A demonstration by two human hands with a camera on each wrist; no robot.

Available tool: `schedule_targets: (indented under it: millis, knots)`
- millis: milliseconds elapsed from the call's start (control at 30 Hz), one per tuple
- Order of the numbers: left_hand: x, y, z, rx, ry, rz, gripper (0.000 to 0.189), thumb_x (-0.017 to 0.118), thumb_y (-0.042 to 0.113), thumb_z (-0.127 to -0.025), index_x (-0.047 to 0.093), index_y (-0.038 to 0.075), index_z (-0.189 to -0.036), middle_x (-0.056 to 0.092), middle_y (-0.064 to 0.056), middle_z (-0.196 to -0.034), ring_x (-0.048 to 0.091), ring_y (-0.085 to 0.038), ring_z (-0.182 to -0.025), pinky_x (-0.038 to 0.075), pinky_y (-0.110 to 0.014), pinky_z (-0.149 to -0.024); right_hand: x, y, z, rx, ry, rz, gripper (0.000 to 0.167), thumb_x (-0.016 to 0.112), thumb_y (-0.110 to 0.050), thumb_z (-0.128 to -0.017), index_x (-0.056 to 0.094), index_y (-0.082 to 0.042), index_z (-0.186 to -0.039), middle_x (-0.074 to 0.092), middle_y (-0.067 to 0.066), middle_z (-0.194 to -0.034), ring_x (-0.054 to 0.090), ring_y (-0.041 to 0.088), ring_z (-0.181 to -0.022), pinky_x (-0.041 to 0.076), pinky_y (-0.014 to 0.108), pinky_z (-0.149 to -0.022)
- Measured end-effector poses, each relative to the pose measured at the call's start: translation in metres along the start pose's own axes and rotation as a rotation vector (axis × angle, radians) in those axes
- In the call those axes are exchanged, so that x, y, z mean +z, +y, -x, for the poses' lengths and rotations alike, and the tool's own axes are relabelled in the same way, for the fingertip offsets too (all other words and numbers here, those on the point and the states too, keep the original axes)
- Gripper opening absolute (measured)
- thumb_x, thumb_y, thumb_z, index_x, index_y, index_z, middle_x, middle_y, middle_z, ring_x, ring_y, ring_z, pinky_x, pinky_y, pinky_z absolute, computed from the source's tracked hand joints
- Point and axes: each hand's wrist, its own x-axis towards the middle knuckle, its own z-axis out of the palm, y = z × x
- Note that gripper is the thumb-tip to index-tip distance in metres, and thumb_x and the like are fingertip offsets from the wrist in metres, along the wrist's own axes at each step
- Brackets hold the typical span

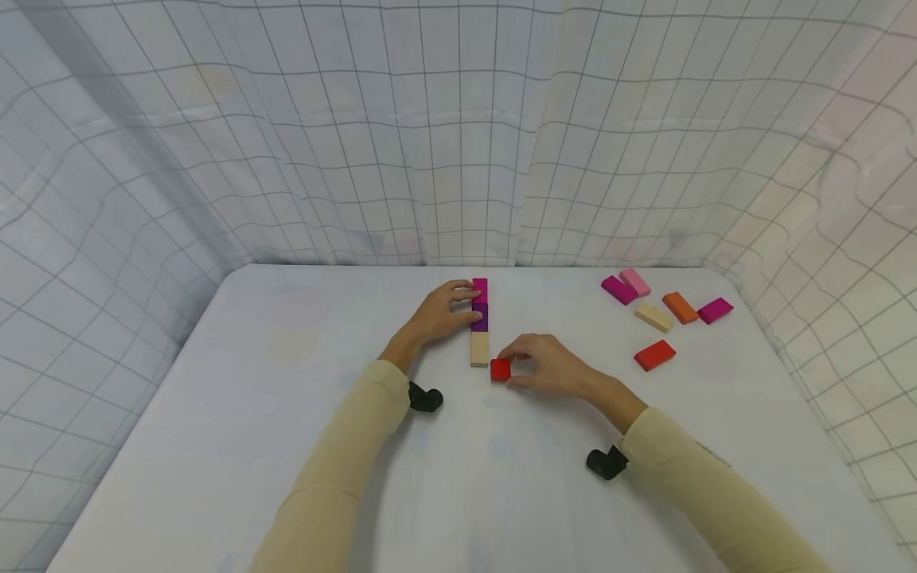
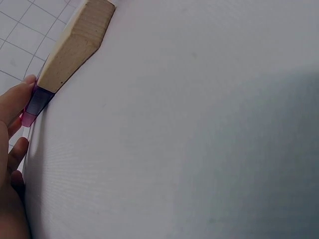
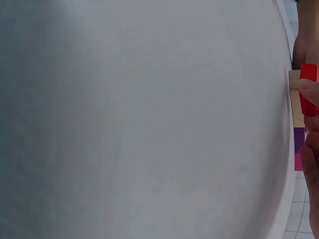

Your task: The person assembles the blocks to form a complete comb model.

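Note:
A row of blocks runs away from me mid-table: a plain wooden block [image 1: 479, 349] nearest, then a purple block [image 1: 483, 317], then a magenta block [image 1: 481, 286] at the far end. My left hand [image 1: 438, 313] rests against the row from its left side, thumb at the purple block and fingertips at the magenta one. Just right of the wooden block's near end, my right hand [image 1: 548, 366] pinches a red block [image 1: 500, 370] between thumb and fingers. In the right wrist view the red block [image 3: 308, 89] overlaps the wooden block [image 3: 296, 107].
Several loose blocks lie at the far right: a pink block [image 1: 635, 282], a magenta-purple block [image 1: 618, 290], a wooden block [image 1: 654, 317], an orange block [image 1: 680, 307], a magenta block [image 1: 715, 310] and a red block [image 1: 655, 355]. White grid-patterned curtains [image 1: 473, 159] border the white table [image 1: 301, 334].

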Motion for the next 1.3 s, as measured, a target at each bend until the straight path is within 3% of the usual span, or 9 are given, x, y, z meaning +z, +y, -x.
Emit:
schedule_targets:
  millis: [233, 567, 800, 1100, 1300]
  knots:
    - [-0.001, 0.000, 0.000, 0.012, 0.003, -0.014, 0.053, 0.073, 0.028, -0.098, 0.061, 0.005, -0.145, 0.047, -0.012, -0.156, 0.035, -0.031, -0.148, 0.026, -0.048, -0.122, 0.008, -0.006, -0.007, -0.019, -0.022, 0.008, 0.038, 0.083, -0.015, -0.090, 0.073, -0.006, -0.125, 0.071, 0.002, -0.117, 0.062, 0.018, -0.104, 0.053, 0.039, -0.096]
    - [-0.001, 0.002, 0.001, 0.002, 0.008, -0.003, 0.053, 0.072, 0.027, -0.098, 0.061, 0.005, -0.144, 0.046, -0.013, -0.156, 0.035, -0.032, -0.148, 0.027, -0.049, -0.121, 0.006, -0.013, -0.008, -0.019, -0.046, 0.139, 0.036, 0.083, -0.019, -0.090, 0.075, -0.009, -0.123, 0.073, -0.003, -0.110, 0.065, 0.016, -0.103, 0.050, 0.044, -0.100]
    - [-0.001, 0.001, 0.001, 0.007, 0.006, 0.001, 0.053, 0.073, 0.028, -0.098, 0.061, 0.004, -0.144, 0.046, -0.012, -0.156, 0.035, -0.032, -0.149, 0.027, -0.049, -0.121, 0.008, -0.015, -0.008, -0.082, -0.078, 0.138, 0.030, 0.080, -0.018, -0.094, 0.078, -0.009, -0.122, 0.076, 0.000, -0.113, 0.070, 0.016, -0.105, 0.052, 0.042, -0.100]
    - [0.001, -0.001, -0.001, 0.018, 0.010, -0.008, 0.054, 0.073, 0.028, -0.097, 0.061, 0.005, -0.144, 0.047, -0.012, -0.156, 0.036, -0.031, -0.148, 0.027, -0.047, -0.121, 0.012, -0.020, -0.017, -0.098, -0.063, 0.160, 0.025, 0.080, -0.016, -0.093, 0.080, -0.007, -0.117, 0.077, 0.002, -0.109, 0.071, 0.016, -0.101, 0.051, 0.043, -0.101]
    - [0.001, -0.002, -0.001, 0.018, 0.013, -0.021, 0.054, 0.073, 0.028, -0.098, 0.061, 0.005, -0.144, 0.047, -0.012, -0.156, 0.035, -0.031, -0.148, 0.027, -0.048, -0.121, 0.011, -0.022, -0.020, -0.112, -0.062, 0.165, 0.025, 0.081, -0.014, -0.092, 0.081, -0.007, -0.115, 0.078, 0.003, -0.107, 0.071, 0.013, -0.095, 0.054, 0.039, -0.095]
